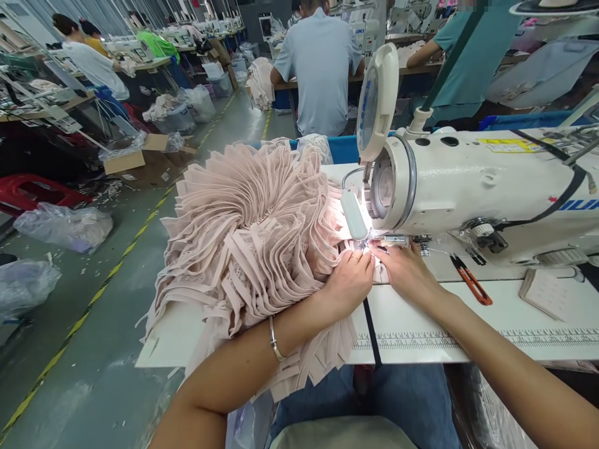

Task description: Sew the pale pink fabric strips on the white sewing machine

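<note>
A white sewing machine (468, 187) stands on the table, its lamp lighting the needle area. My left hand (350, 280), fingers bent and close together, holds pale pink fabric (381, 274) just in front of the needle. From the other side my right hand (407, 274) pinches the same cloth, fingertips close to the presser foot. The needle and the exact stitching spot are partly hidden by fingers and a pale green guard (354, 215). A large heap of pink pleated-looking garment pieces (253, 218) lies left of the machine, against my left forearm. A black strip (373, 333) runs down past the table's front edge.
Orange-handled thread snips (472, 280) and a small stack of cards (545, 293) lie to the right. A ruler strip (505, 338) runs along the table front. Co-workers (318, 68) sit at machines ahead. Cartons (145, 162) and plastic bags (65, 224) stand on the floor at left.
</note>
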{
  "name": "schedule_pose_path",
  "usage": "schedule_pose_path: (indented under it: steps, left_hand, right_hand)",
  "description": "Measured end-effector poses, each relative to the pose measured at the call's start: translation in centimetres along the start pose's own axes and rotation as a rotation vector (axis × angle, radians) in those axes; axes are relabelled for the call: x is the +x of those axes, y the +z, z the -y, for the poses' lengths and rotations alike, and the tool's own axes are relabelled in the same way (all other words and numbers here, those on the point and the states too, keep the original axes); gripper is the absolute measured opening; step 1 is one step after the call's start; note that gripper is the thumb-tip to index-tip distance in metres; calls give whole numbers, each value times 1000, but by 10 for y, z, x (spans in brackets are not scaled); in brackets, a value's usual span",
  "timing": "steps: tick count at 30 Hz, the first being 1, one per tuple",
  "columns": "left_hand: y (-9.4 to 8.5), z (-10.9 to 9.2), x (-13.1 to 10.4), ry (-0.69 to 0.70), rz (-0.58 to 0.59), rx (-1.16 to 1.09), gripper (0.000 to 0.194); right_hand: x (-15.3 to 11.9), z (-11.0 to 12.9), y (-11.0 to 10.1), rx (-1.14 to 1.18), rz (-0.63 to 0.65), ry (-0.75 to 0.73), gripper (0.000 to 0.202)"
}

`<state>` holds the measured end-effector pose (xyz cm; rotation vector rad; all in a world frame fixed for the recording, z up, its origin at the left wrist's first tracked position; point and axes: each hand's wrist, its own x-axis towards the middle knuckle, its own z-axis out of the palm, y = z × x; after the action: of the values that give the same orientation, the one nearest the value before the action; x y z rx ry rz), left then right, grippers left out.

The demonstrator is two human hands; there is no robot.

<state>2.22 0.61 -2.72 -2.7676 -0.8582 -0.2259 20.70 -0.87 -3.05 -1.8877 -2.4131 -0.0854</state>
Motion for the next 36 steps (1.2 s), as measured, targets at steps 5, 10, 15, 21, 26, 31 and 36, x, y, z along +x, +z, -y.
schedule_pose_path:
  steps: [5,10,15,21,26,31,36]
  left_hand:
    - [7,0,1,-14,-21,3,36]
    - [13,-2,1,-27,-46,-5,32]
    - [8,6,-1,-11,-50,-6,27]
    - [7,35,-1,36,4,-158,21]
    - [9,46,1,90,-58,-263,19]
    - [7,42,3,56,-8,-180,24]
    - [10,39,2,-11,-16,-183,24]
  right_hand:
    - [2,2,0,-17,23,16,57]
    - [3,3,-1,21,1,-2,56]
    - [1,-3,1,231,-62,43,56]
    - [-5,-11,10,452,-176,71,47]
    - [-6,-12,19,388,-331,-93,45]
    - [-10,-8,18,281,-404,-176,45]
    - [-16,-4,15,167,-422,-194,44]
